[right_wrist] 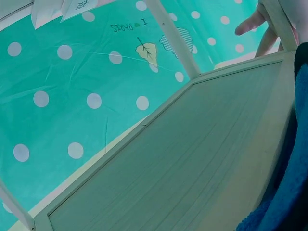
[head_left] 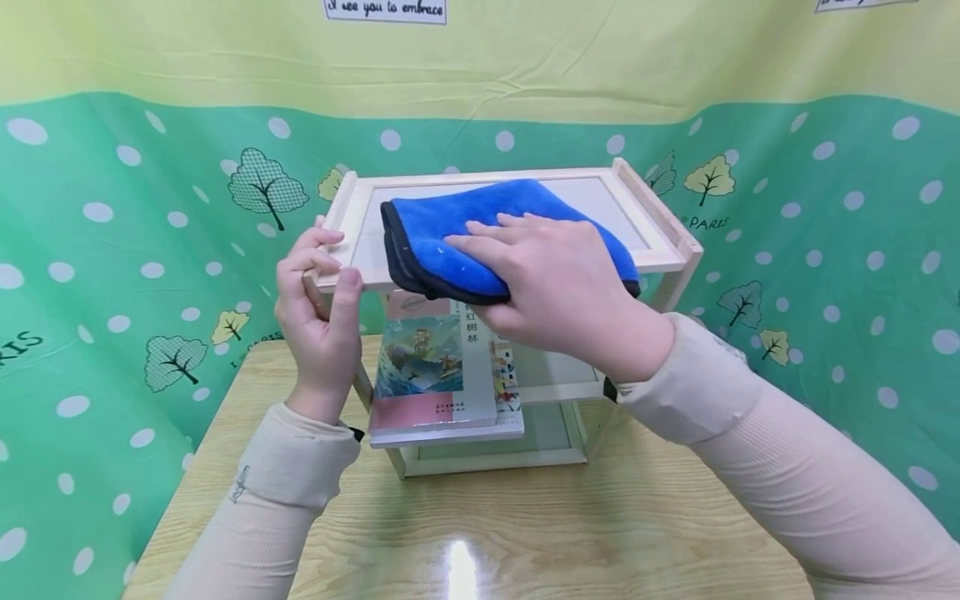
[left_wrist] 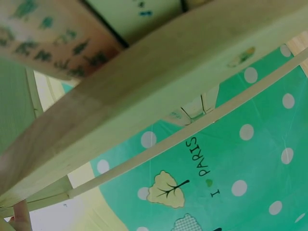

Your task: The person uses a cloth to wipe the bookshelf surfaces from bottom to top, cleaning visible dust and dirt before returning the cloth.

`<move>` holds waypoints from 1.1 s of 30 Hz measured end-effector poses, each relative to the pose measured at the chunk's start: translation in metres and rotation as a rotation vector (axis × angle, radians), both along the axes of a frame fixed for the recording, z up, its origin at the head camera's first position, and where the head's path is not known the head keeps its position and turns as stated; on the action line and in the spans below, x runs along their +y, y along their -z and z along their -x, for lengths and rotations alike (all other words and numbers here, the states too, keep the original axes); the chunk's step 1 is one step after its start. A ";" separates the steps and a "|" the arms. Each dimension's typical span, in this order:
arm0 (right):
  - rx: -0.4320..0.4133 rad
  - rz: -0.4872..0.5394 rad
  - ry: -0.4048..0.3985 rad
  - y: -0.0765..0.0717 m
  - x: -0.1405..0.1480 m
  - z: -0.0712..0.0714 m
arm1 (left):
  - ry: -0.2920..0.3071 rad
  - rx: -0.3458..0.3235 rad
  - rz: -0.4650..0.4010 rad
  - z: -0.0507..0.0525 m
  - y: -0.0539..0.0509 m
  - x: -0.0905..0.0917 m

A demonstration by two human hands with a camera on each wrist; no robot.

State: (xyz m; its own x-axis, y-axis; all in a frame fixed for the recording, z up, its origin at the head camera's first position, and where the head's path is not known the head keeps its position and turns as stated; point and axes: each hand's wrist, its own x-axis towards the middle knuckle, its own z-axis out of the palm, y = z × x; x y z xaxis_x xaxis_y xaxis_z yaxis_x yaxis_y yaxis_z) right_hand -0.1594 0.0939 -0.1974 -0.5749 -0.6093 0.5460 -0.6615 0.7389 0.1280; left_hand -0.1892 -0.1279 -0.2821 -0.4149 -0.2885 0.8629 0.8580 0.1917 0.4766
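My left hand (head_left: pixel 321 321) grips the rack (head_left: pixel 660 207) at left; right hand (head_left: pixel 543 271) lies flat on blue cloth (head_left: pixel 438 232); wiping seems unfinished.

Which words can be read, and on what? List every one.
"I see you to embrace": white label on the curtain.
"I PARIS", green mark between: the curtain, repeated.
"红树林": front book; title's start unclear.
Too small or blurred: the front book's bottom print, left sleeve lettering.
Cut off: upper-right label.
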 end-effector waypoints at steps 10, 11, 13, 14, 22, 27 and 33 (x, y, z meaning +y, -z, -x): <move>-0.109 -0.018 0.019 -0.008 -0.011 -0.001 | 0.013 0.009 -0.001 0.001 0.000 0.001; -0.115 -0.023 0.019 -0.009 -0.013 -0.001 | 0.011 0.011 0.000 0.001 0.000 0.001; -0.129 -0.035 0.021 -0.011 -0.017 0.000 | 0.007 0.011 0.001 0.001 0.000 0.001; -0.130 -0.041 0.023 -0.011 -0.018 0.000 | 0.009 0.011 0.000 0.001 0.000 0.001; -0.118 -0.051 0.011 -0.015 -0.029 0.002 | -0.004 0.024 0.008 0.003 0.000 0.001; -0.125 -0.061 0.004 -0.016 -0.035 0.003 | -0.013 0.071 0.007 0.006 0.000 0.001; -0.136 -0.077 0.033 -0.016 -0.042 0.002 | -0.035 0.092 0.005 0.007 0.000 0.001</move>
State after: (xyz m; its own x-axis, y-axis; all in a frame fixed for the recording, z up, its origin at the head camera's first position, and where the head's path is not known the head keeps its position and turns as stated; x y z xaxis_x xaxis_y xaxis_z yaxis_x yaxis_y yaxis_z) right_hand -0.1612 0.0518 -0.1815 -0.6607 -0.6262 0.4140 -0.6523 0.7518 0.0960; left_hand -0.1967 -0.1270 -0.2817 -0.3236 -0.2969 0.8984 0.8907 0.2249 0.3951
